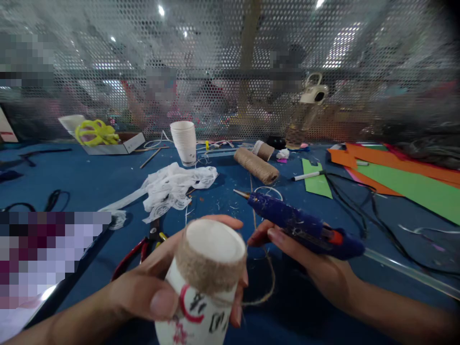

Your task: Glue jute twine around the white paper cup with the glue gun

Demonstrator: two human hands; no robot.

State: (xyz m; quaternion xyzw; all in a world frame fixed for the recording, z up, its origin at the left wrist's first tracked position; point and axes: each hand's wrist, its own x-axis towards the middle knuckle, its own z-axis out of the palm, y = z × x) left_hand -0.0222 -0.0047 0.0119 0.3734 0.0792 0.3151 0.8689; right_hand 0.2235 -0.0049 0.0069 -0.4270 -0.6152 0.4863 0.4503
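My left hand is wrapped round an upturned white paper cup with red and black print. A band of brown twine circles the cup near its raised base. A loose length of twine loops from the cup toward my right hand. That hand is closed on a blue hot glue gun, whose nozzle points left above the table. Its fingertips are close to the twine; whether they pinch it I cannot tell. A glue stick sticks out of the gun's back end.
White lace lies left of centre, with red-handled pliers partly behind my left hand. Farther back are stacked paper cups, a twine roll and a clear bottle. Coloured paper and a black cord lie right.
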